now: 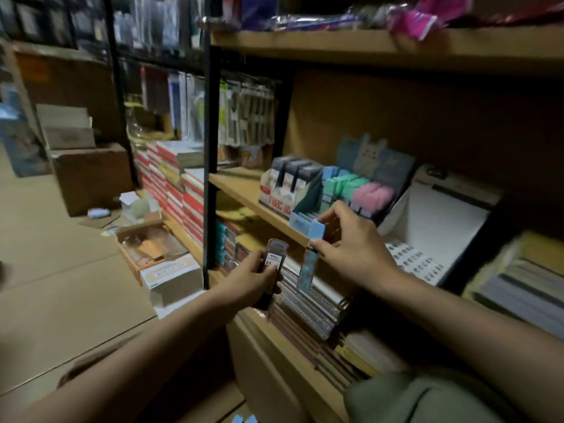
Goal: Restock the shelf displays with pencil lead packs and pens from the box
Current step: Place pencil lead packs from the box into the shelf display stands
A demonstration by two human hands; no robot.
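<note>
Setting: dim stockroom with a wooden shelf (244,190) at chest height and stacked notebooks (308,303) below it.
Display: a blue tiered cardboard display (305,206) stands on the shelf edge, holding blue, mint and pink lead packs (370,193).
Your left hand (253,279): fingers curled round a dark lead pack (273,257) labelled 0.7, held upright below the shelf.
Your right hand (351,242): thumb and fingers pinching a long blue lead pack (311,254), its top just at the display's front row.
Floor: open cardboard box (146,248) to the left, near the shelving.
</note>
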